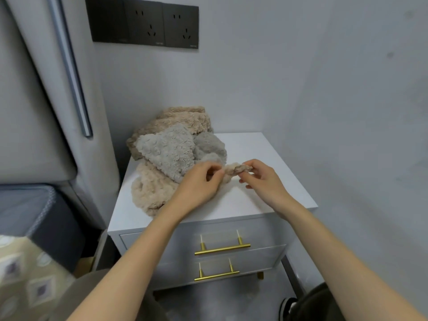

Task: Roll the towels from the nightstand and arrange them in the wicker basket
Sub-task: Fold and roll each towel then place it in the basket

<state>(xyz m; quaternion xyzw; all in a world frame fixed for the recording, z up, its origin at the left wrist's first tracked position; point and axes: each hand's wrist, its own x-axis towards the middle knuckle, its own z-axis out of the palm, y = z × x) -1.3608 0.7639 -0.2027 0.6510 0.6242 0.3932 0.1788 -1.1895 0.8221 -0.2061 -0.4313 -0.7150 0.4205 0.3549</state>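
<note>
A heap of fluffy towels lies on the left half of the white nightstand (266, 144): a brown towel (183, 121) at the back, a grey towel (169, 154) on top and a cream towel (150, 191) at the front. A corner of the cream towel (236, 169) is stretched out to the right. My left hand (199, 184) pinches that corner from the left, and my right hand (261, 179) pinches its tip from the right. No wicker basket is in view.
The nightstand has two drawers with gold bar handles (222, 249). A padded headboard (34, 100) and a bed edge (27, 205) stand to the left. A black socket panel (143, 22) is on the wall behind. My shoe (287, 306) is on the grey floor.
</note>
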